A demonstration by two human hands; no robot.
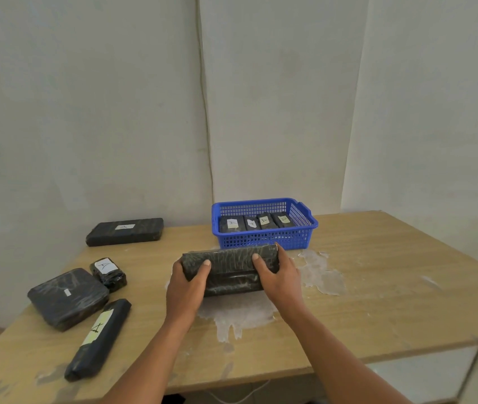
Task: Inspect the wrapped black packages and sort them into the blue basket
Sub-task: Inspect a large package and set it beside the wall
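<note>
Item: wrapped black package [230, 271], long and flat, held at the middle of the wooden bench [378, 287], just in front of the blue basket [264, 239]. Left hand [186, 282] grips its left end, right hand [278, 275] its right end, thumbs on top; whether it rests on the bench is unclear.

Basket contents: four labelled packages [256, 222], side by side.

Left of bench: flat slab at far edge [125, 231]; small bundle [109, 274] touching square parcel [68, 298]; long roll [99, 339] with a yellowish label.
</note>
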